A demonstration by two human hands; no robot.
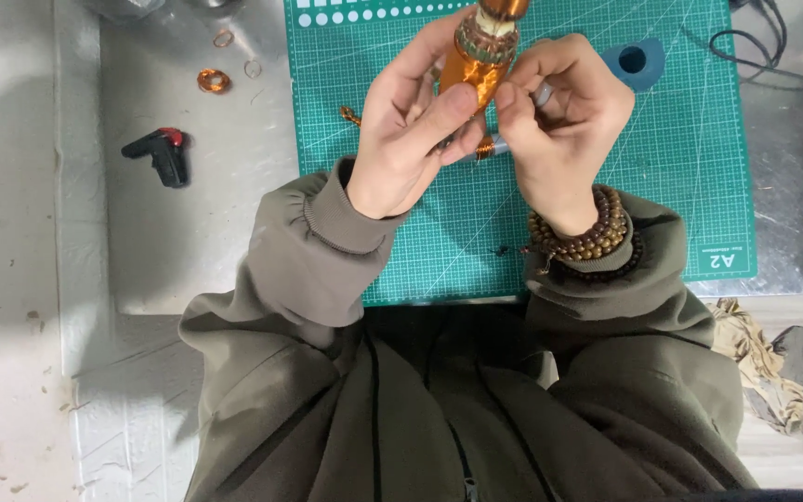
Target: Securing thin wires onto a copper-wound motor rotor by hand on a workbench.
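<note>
Above the green cutting mat (606, 186), left hand (411, 139) fingers grasp a copper-wound coil (476, 65); right hand (564, 121) pinches its wire beside a grey rod (541, 93). Winding looks well along; loose copper rings (213, 80) lie on the surface.

Grey metal tabletop (206, 232) with a dull sheen, green gridded cutting mat (680, 149) laid over it, pale concrete floor (2, 279) at left — scuffed, speckled — crumpled rags (778, 367) at right, soft even light.
</note>
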